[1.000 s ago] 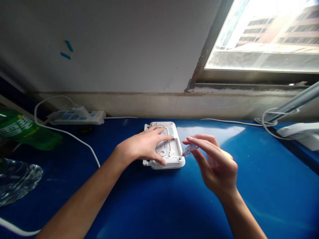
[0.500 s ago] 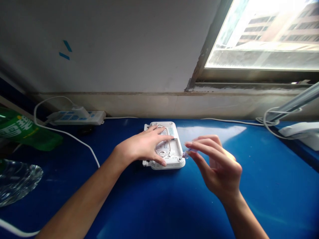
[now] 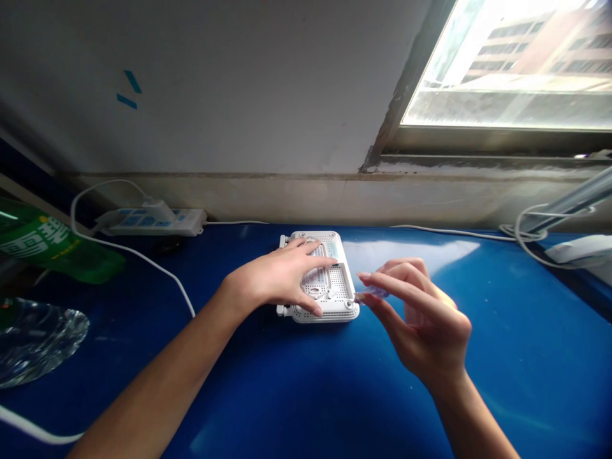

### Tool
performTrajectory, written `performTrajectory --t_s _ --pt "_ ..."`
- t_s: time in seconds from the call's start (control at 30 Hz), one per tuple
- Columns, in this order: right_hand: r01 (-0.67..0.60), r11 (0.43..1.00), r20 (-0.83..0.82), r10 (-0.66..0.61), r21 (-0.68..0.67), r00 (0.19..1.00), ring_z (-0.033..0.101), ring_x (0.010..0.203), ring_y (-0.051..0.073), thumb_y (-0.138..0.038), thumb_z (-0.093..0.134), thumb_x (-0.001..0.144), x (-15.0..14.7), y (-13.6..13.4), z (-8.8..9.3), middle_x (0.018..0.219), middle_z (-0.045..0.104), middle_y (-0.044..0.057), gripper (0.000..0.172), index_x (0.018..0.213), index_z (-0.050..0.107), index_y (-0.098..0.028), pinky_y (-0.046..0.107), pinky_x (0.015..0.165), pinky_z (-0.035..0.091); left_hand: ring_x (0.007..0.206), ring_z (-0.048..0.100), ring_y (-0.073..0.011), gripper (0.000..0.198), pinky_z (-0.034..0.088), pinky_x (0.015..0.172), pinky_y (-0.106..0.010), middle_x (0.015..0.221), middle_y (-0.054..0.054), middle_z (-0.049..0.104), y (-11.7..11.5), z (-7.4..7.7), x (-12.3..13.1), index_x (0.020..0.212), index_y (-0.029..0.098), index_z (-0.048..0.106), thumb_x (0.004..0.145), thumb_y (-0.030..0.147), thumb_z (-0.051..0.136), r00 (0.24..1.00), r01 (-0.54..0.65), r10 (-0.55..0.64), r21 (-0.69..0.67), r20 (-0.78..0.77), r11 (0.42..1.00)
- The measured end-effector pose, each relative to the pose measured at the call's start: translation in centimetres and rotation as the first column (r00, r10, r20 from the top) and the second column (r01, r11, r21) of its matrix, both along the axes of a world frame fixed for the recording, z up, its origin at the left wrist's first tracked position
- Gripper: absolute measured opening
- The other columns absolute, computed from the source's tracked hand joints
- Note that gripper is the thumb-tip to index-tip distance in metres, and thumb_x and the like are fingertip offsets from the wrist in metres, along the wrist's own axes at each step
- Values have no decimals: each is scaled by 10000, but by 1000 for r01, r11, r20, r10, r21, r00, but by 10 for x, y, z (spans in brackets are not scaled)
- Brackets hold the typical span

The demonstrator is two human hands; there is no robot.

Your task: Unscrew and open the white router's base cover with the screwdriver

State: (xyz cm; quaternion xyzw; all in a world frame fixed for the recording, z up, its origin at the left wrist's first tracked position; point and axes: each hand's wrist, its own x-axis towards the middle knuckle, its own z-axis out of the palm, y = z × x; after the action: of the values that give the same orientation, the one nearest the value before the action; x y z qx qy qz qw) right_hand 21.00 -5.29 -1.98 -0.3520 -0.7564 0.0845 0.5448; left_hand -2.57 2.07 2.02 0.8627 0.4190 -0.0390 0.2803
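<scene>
A white router (image 3: 337,299) lies upside down on the blue table, its perforated underside facing up and small antennas folded at its left end. My left hand (image 3: 275,277) rests flat on top of it, fingers spread across the vents. My right hand (image 3: 421,312) pinches a small transparent network cable plug (image 3: 371,293) between thumb and fingers. The plug's tip sits close beside the router's right edge. No port is visible on that edge from this angle.
A white power strip (image 3: 155,222) with a plugged-in cable stands at the wall. A green bottle (image 3: 48,245) and crumpled transparent plastic (image 3: 33,341) lie at left. A white lamp (image 3: 568,217) and coiled cord sit at right, below a window (image 3: 502,64).
The plug has levelled from tilted to nearly horizontal, and my right hand has shifted slightly right. My left hand stays on the router. The whole view has shifted slightly.
</scene>
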Motion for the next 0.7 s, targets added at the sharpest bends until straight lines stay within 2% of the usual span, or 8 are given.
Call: performTrajectory --t_s 0.07,0.17,0.23,0.33,0.47,0.53,0.63,0.7 --pt "11 1000 2 -11 -8 1000 610 910 245 -74 803 893 -1 -1 0 867 688 30 471 1298 765 -311 423 773 542 1651 102 -433 974 251 1287 -648 1791 -78 193 0 0 0 1622 401 441 779 602 885 1000 2 -2 7 -2 1000" --pt "-35 998 31 36 -54 999 626 1144 286 -43 650 979 -2 -2 0 1157 759 82 531 1443 674 -300 487 924 557 1650 105 -432 992 271 1278 -647 1787 -80 213 0 0 1 1617 406 444 758 593 903 1000 -7 8 15 -10 1000" --pt "-76 994 34 79 -75 996 616 1237 289 -6 601 986 -3 -4 0 1264 755 85 590 1501 621 -292 482 965 563 1652 84 -436 1009 266 1278 -652 1790 -79 201 0 0 1 1624 404 434 753 601 904 1000 -10 11 11 -27 1000" --pt "-82 995 38 84 -51 996 661 1079 263 -2 700 932 -6 -6 -1 1102 768 62 574 1423 683 -300 419 852 584 1652 88 -435 998 263 1280 -651 1792 -74 192 0 1 1 1631 396 426 772 607 888 999 -1 2 13 -43 1000" --pt "12 999 30 -11 -41 999 617 865 222 -71 810 879 -10 -8 -5 898 610 32 427 1230 791 -314 379 709 546 1639 146 -442 980 302 1264 -644 1780 -77 239 -1 2 1 1620 380 449 776 635 875 1000 14 -13 33 -23 999" --pt "15 999 37 -14 -35 999 642 960 248 -75 788 901 -11 -8 -5 998 648 58 457 1288 768 -318 421 794 568 1643 149 -422 971 304 1266 -628 1780 -73 241 -1 3 1 1623 385 441 786 631 869 999 16 -14 34 -36 999" --pt "-62 996 85 68 -67 994 627 1232 310 -39 657 974 -11 -7 -5 1270 724 113 546 1461 655 -286 511 986 559 1648 152 -393 970 306 1276 -598 1776 -63 252 -1 2 1 1626 394 430 789 577 884 999 18 -16 38 -42 999" --pt "-106 990 92 114 -90 989 647 1221 297 -16 629 981 -10 -7 -7 1272 752 111 569 1491 623 -269 479 952 586 1645 154 -405 983 305 1281 -592 1773 -67 259 -1 1 1 1622 380 443 772 557 902 1000 13 -12 34 -27 999"
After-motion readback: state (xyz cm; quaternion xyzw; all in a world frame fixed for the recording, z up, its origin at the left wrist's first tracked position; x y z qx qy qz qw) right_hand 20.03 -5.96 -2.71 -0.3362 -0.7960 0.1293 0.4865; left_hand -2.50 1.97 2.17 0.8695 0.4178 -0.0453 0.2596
